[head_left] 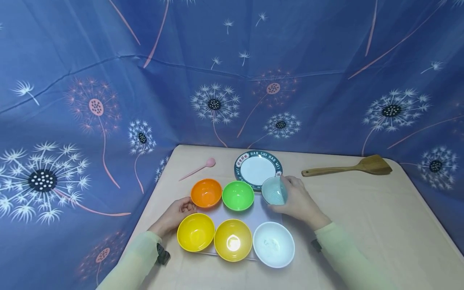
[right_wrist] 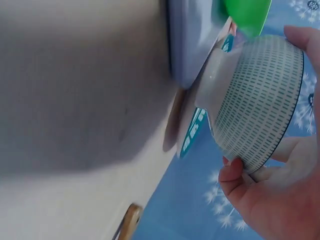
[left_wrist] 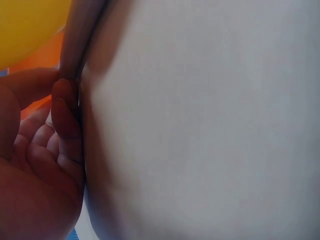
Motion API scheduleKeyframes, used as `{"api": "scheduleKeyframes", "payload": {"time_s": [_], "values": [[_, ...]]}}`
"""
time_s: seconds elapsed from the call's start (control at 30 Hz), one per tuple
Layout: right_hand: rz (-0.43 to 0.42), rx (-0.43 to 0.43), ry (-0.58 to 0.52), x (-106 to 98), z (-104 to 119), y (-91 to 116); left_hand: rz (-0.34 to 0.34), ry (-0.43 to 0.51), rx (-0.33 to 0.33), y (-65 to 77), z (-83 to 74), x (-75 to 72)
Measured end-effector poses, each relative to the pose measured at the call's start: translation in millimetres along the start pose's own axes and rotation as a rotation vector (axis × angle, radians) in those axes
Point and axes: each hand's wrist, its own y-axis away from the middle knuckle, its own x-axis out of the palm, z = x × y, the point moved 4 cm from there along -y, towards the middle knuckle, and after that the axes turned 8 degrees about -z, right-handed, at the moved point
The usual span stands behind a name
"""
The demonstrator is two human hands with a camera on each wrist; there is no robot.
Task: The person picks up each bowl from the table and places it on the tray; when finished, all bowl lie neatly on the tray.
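Observation:
My right hand [head_left: 299,199] grips the rim of a pale blue bowl [head_left: 272,191] at the tray's far right corner. Green dashes cover this bowl's outer wall [right_wrist: 257,95] in the right wrist view. My left hand [head_left: 179,213] is at the left edge of a pale lavender tray [head_left: 261,213], its thumb and curled fingertips [left_wrist: 65,117] pinching that edge. An orange bowl [head_left: 206,193] and a green bowl [head_left: 238,195] stand in the far row. Nearer me are a yellow bowl [head_left: 196,232], a darker yellow bowl [head_left: 233,240] and a white bowl [head_left: 273,244].
Behind the bowls lies a white plate [head_left: 257,169] with a lettered dark green rim. A pink spoon [head_left: 199,168] is at the back left, a wooden spatula [head_left: 348,167] at the back right. Blue dandelion-print cloth [head_left: 232,60] hangs round the beige-covered table [head_left: 362,209].

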Motion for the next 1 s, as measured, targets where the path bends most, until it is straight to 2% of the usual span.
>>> {"api": "scheduleKeyframes", "payload": {"time_s": [0.27,0.47,0.7,1.0], "values": [[0.047,-0.013,0.021,14,10,6,-0.008,0.009,-0.009,-0.8,-0.7,2.0],[0.059,-0.006,0.043,20,9,11,0.001,0.011,0.003,-2.5,-1.8,2.2],[0.066,0.013,0.065,23,5,15,0.005,0.024,-0.038,-3.3,0.8,4.7],[0.082,0.017,0.048,27,1,17,0.007,0.026,-0.026,-2.2,5.8,4.1]]}}
